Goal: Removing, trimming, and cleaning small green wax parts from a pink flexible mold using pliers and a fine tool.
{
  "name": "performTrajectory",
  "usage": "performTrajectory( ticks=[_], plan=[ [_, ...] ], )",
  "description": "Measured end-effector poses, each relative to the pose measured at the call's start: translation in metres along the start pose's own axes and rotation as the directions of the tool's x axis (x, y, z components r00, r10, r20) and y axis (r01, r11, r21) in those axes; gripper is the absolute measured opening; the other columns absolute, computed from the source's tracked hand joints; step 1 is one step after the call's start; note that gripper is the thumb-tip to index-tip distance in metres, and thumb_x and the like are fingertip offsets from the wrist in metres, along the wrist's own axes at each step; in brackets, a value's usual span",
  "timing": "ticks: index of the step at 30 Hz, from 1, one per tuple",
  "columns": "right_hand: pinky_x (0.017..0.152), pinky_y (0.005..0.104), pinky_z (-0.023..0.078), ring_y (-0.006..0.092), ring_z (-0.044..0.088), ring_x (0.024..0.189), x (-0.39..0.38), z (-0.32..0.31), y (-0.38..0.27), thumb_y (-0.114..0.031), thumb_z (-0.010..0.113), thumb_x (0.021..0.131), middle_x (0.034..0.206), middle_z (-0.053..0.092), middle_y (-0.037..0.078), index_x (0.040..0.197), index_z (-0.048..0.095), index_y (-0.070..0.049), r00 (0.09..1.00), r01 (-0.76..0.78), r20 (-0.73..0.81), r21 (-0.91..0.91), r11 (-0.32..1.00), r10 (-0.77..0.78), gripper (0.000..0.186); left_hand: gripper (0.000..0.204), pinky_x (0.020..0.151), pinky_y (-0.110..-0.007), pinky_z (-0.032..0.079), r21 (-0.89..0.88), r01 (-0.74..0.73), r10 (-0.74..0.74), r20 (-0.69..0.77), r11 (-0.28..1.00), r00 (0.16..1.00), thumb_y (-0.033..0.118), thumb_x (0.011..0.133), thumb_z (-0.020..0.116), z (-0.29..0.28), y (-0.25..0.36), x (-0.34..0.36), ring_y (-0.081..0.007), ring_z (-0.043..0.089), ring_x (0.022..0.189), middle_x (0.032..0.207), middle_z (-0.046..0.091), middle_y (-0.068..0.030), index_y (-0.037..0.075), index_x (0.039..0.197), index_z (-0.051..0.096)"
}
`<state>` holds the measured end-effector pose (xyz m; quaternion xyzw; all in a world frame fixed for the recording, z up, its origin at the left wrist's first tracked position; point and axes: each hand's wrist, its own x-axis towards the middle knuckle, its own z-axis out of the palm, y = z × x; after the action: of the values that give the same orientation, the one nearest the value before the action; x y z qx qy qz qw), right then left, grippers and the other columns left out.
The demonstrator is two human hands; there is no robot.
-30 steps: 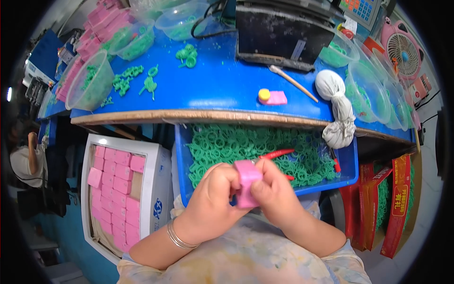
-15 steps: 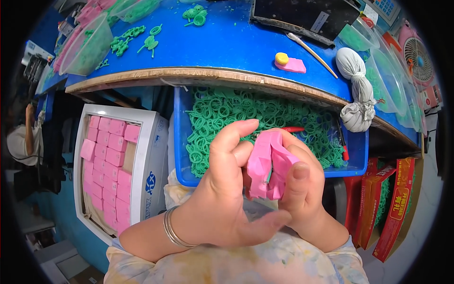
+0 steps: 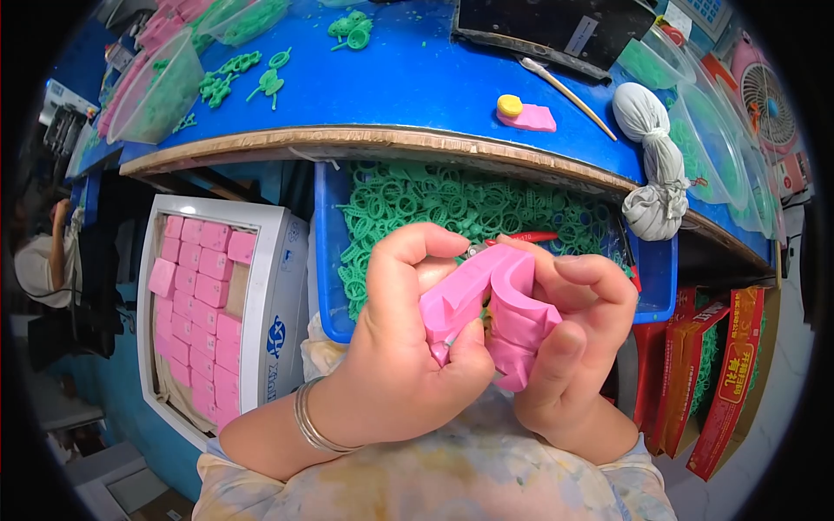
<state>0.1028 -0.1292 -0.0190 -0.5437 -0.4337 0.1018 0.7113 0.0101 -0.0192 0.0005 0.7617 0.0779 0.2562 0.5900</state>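
My left hand (image 3: 395, 356) and my right hand (image 3: 586, 347) both grip a pink rubber mould (image 3: 521, 326) in front of my chest. The mould is bent and spread apart at its split, its halves curling away from each other. My left thumb presses into the gap; the right fingers wrap the other side. A small bit inside the split is mostly hidden. Just beyond my hands, a blue bin (image 3: 328, 260) holds many green ring-shaped pieces (image 3: 408, 204). A red-handled tool (image 3: 532, 236) lies on them, partly covered by my hands.
At left stands a white box (image 3: 269, 304) packed with pink blocks (image 3: 204, 321). On the blue table (image 3: 373, 95) are a brush (image 3: 569, 100), a pink piece with a yellow cap (image 3: 526, 115) and green pieces. A tied cloth pouch (image 3: 651, 165) hangs over the edge. Red cartons (image 3: 725, 373) stand right.
The mould has been pulled wider apart and bent back. My left thumb has moved up into its split, and my right hand has shifted outward to the right.
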Motion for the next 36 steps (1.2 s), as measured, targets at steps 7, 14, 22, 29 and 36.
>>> performTrajectory(
  ticks=[7, 14, 22, 29, 36],
  plan=[
    [0.088, 0.0337, 0.044, 0.0218, 0.057, 0.099, 0.002, -0.007, -0.005, -0.016, 0.04, 0.096, 0.113, 0.053, 0.025, 0.122, 0.025, 0.004, 0.992, -0.126, 0.007, 0.027, 0.992, 0.126, 0.035, 0.046, 0.06, -0.022, 0.041, -0.058, 0.077, -0.077, -0.003, 0.995, 0.997, -0.006, 0.076, 0.051, -0.003, 0.002, -0.001, -0.0068, 0.048, 0.066, 0.081, 0.051, -0.0059, -0.004, 0.115, 0.027],
    [0.084, 0.0297, 0.046, 0.0191, 0.058, 0.094, 0.006, -0.011, -0.011, -0.019, 0.031, 0.099, 0.108, 0.057, 0.02, 0.119, 0.03, 0.0, 0.944, -0.303, -0.069, 0.199, 0.932, 0.322, 0.028, 0.048, 0.066, -0.023, 0.041, -0.295, 0.285, -0.281, 0.057, 0.912, 0.958, -0.003, 0.077, 0.054, -0.012, 0.002, -0.003, -0.0064, 0.047, 0.076, 0.091, 0.049, -0.0061, -0.001, 0.118, 0.028],
    [0.079, 0.0297, 0.047, 0.0167, 0.059, 0.09, 0.01, -0.002, -0.009, -0.032, 0.033, 0.099, 0.097, 0.059, 0.012, 0.11, 0.041, -0.003, 0.886, -0.322, -0.211, 0.357, 0.877, 0.412, 0.032, 0.081, 0.105, -0.045, 0.031, -0.65, 0.116, -0.225, -0.087, 0.751, 0.97, 0.047, 0.067, 0.077, -0.006, -0.025, 0.004, -0.0309, 0.034, 0.129, 0.136, 0.036, -0.0191, 0.008, 0.125, 0.036],
    [0.081, 0.0323, 0.048, 0.0172, 0.058, 0.094, 0.002, 0.008, -0.004, -0.029, 0.032, 0.099, 0.1, 0.057, 0.012, 0.11, 0.043, -0.003, 0.805, -0.406, -0.187, 0.519, 0.752, 0.563, 0.031, 0.082, 0.102, -0.045, 0.034, -0.706, 0.146, -0.184, 0.023, 0.693, 0.983, 0.051, 0.062, 0.079, -0.011, -0.021, 0.01, -0.0277, 0.045, 0.119, 0.118, 0.051, -0.0163, 0.009, 0.12, 0.041],
    [0.078, 0.0255, 0.046, 0.0105, 0.054, 0.086, 0.0, 0.016, -0.003, -0.018, 0.033, 0.099, 0.096, 0.053, 0.007, 0.113, 0.041, -0.001, 0.821, -0.463, -0.12, 0.433, 0.774, 0.558, 0.023, 0.072, 0.098, -0.048, 0.037, -0.429, -0.05, 0.051, -0.009, 0.902, 0.999, 0.048, 0.063, 0.079, -0.01, -0.029, 0.009, -0.0303, 0.051, 0.106, 0.102, 0.053, -0.0114, 0.008, 0.113, 0.046]
  ],
)
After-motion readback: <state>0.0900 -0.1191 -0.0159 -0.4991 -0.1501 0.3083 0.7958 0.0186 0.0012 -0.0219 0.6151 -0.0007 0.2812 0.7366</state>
